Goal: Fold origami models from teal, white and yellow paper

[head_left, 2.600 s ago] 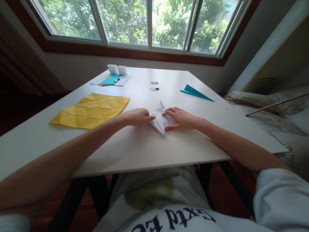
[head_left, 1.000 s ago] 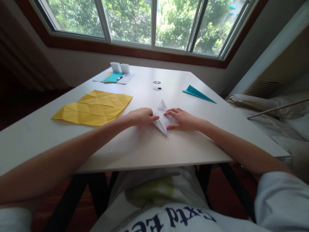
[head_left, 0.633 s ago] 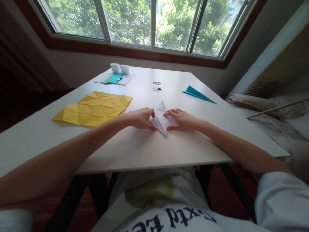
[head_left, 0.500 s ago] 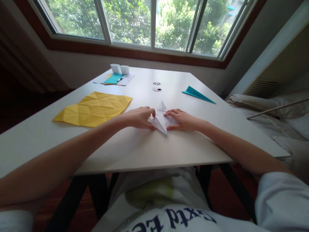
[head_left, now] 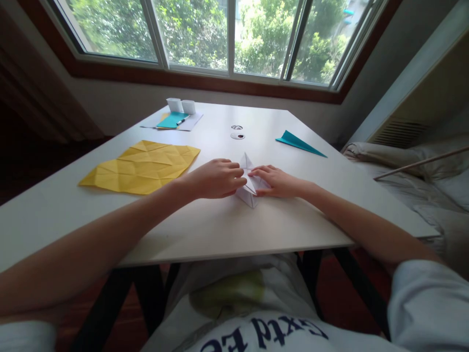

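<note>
White pointed folded paper (head_left: 250, 200) on smooth white surface (head_left: 205, 232), serves as landmark. Bare left hand (head_left: 221, 179) curled over its left side, apparently pinching raised flap. Bare right hand (head_left: 280, 182) spread on its right side, not clenched, likely pinning layers against slipping. Yellow creased paper sheet (head_left: 142, 166) lies left of it, teal folded paper wedge (head_left: 298, 143) beyond-right; both apart, presumably leaving hands room.

Head view, facing window (head_left: 230, 41), angled down, table (head_left: 208, 230) close

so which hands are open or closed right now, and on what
Left hand: closed, apparently pinching the folded white paper.
Right hand: open, resting on the same paper.
</note>
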Tool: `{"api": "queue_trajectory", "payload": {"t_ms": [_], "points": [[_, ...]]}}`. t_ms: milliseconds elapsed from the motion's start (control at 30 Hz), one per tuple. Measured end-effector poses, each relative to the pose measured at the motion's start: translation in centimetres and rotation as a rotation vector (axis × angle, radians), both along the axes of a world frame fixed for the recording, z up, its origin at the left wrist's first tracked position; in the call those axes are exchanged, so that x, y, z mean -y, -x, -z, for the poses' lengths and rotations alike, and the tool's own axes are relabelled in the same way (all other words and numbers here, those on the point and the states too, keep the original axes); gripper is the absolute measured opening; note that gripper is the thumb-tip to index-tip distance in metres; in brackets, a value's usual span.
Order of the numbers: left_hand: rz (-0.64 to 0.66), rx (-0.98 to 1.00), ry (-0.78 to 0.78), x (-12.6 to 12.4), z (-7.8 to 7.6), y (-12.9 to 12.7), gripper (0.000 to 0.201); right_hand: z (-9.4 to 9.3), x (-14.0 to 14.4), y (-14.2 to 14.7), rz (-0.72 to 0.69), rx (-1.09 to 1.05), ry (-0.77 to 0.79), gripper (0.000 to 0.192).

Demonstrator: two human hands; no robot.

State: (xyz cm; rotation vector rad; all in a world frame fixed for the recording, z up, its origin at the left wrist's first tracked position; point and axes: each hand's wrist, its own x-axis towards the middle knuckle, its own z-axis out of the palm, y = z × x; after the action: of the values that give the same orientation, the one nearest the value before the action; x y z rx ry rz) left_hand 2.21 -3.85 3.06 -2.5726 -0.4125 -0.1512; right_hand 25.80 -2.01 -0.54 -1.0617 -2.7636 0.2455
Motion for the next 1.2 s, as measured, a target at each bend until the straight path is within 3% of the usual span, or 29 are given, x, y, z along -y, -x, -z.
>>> {"api": "queue_trajectory", "payload": {"t_ms": [200,400,600,700,800,1067,1133,1200], "points": [[-0.088,0.048,-0.021,-0.7,0.8,0.3,0.017,0.0,-0.3,-0.4,0.029,-0.073,0.044,0.056],[-0.245,0.21,0.097,-0.9,0.6,0.7,0.018,-0.3,-0.9,-0.4,0.289,-0.226,0.105,0.048],[-0.296,0.405,0.22,-0.8,0.4,0.3,0.017,-1.0,-1.3,-0.4,0.484,-0.408,0.397,0.042],[-0.288,0.476,0.246,-0.7,0.5,0.0,0.015,-1.4,-1.1,-0.2,0.5,-0.496,0.569,0.043],[-0.295,0.5,0.28,-0.6,0.5,-0.2,0.014,-1.7,-0.8,0.0,0.509,-0.539,0.631,0.041],[-0.186,0.209,0.321,0.0,1.1,-0.4,0.022,-1.1,-0.6,0.2,0.463,-0.695,0.631,0.053],[-0.136,0.249,0.403,0.2,1.3,-0.6,0.023,-1.0,-0.6,0.3,0.428,-0.742,0.605,0.05],[-0.144,0.416,0.49,0.1,1.5,-0.9,0.028,-1.1,-0.6,0.4,0.389,-0.788,0.576,0.05]]}}
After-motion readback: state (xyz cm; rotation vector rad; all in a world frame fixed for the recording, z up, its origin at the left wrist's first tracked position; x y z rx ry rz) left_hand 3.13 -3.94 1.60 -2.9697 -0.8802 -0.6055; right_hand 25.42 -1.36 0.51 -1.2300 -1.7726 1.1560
